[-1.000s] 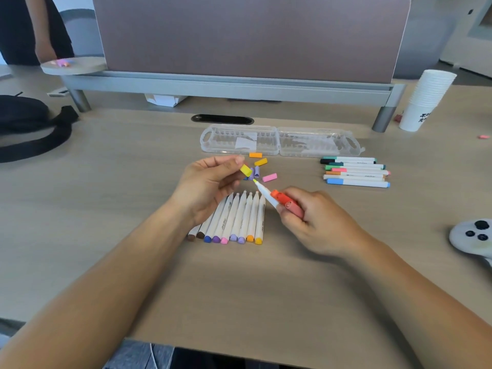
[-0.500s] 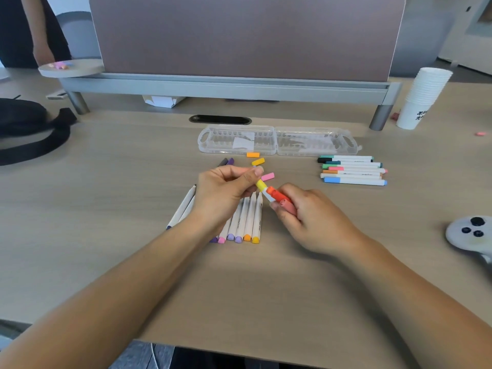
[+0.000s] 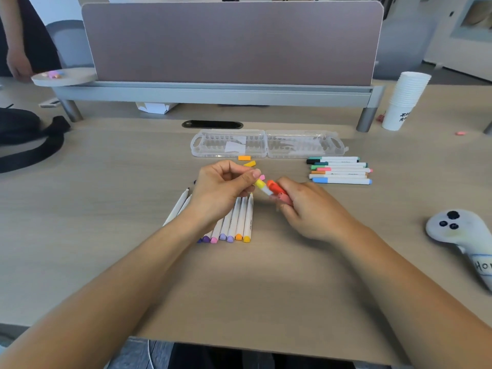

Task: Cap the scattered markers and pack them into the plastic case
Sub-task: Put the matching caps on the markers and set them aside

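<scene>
Left hand (image 3: 218,187) fingers tight on yellow cap (image 3: 259,183), right hand (image 3: 311,211) fingers around marker (image 3: 267,192); "HO" on controller (image 3: 452,230)

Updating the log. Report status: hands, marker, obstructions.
Left hand pinches yellow cap against marker tip. Right hand grips marker. Case open behind; loose caps lie before it.

The plastic case (image 3: 267,143) is clear, glossy ribbed plastic on a matt wood-grain table (image 3: 111,198). Behind the case, the divider (image 3: 231,41) looks like soft matt fabric on a brushed metal rail (image 3: 213,94).
</scene>
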{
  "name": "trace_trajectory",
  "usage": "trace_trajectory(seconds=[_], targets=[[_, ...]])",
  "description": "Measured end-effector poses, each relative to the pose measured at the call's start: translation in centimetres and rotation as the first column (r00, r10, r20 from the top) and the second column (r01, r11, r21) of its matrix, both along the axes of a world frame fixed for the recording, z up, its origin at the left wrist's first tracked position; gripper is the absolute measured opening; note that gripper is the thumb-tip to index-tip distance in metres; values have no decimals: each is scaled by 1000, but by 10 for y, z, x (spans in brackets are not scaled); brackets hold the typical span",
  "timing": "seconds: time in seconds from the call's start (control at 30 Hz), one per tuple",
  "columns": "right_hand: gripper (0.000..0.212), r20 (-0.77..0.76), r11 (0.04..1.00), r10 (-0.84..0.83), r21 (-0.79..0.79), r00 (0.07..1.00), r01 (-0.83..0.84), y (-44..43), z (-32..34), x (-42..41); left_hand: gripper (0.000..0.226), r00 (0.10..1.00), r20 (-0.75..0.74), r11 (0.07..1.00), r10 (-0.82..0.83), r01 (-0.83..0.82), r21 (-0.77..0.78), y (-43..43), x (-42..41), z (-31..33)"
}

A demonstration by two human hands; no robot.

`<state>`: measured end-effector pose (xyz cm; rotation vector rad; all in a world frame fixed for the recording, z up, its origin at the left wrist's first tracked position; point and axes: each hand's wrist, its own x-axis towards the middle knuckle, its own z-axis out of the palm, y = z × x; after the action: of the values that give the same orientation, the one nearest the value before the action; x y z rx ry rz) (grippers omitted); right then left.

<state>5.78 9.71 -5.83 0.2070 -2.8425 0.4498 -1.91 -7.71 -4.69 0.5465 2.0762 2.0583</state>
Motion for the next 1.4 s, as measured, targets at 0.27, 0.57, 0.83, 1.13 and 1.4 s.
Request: trace_trajectory(seconds=[0.27, 0.57, 0.83, 1.13, 1.4], targets=[[24, 117, 981, -56, 192, 991, 33, 32, -3, 4, 46, 967, -117, 856, -225, 139, -498, 25, 10, 6], [50, 178, 981, -136, 158, 975, 108, 53, -10, 24, 57, 950, -74, 731, -305, 183, -657, 61, 29, -11], [51, 141, 975, -159, 175, 977, 133, 79, -11, 45, 63, 894, -256, 577, -368, 4, -817, 65, 35, -18], [53, 213, 952, -282, 184, 936, 245, 85, -17, 33, 28, 904, -323, 672, -281, -55, -738, 86, 20, -34], [34, 212, 905, -403, 236, 890, 354, 97, -18, 9, 23, 919, -322, 730, -229, -56, -681, 125, -2, -39]])
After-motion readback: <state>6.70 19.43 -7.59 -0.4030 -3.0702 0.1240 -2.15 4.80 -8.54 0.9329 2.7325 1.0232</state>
